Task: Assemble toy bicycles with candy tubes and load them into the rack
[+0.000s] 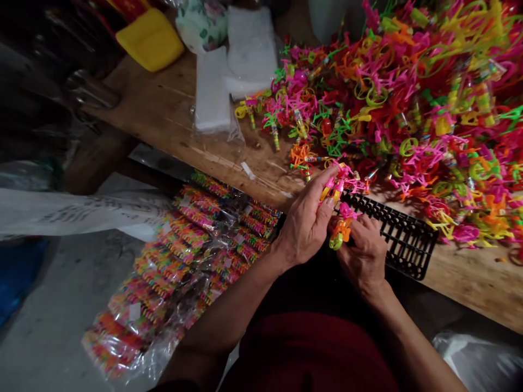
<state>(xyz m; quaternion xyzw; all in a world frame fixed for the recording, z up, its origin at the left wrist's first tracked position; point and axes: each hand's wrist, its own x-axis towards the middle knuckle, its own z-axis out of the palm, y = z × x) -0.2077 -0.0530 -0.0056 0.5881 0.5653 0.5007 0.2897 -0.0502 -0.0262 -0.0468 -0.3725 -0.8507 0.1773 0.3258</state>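
Observation:
At the table's front edge my left hand (304, 220) is closed around a few small plastic toys (338, 188), pink with yellow parts. Close beside it, my right hand (363, 247) is curled with more toys (340, 233) in orange, green and pink sticking out past its fingers. Partly behind the right hand lies a black slotted plastic rack (402, 242), its left end near the toys in my left hand. What the right fingertips press on is hidden.
A large heap of bright plastic toys (392, 103) covers the table's right side. Packs of white bags (212, 90) and a yellow scoop-like piece (151, 41) lie at the back left. Bagged rows of toys (163, 261) rest below the table edge (229, 169).

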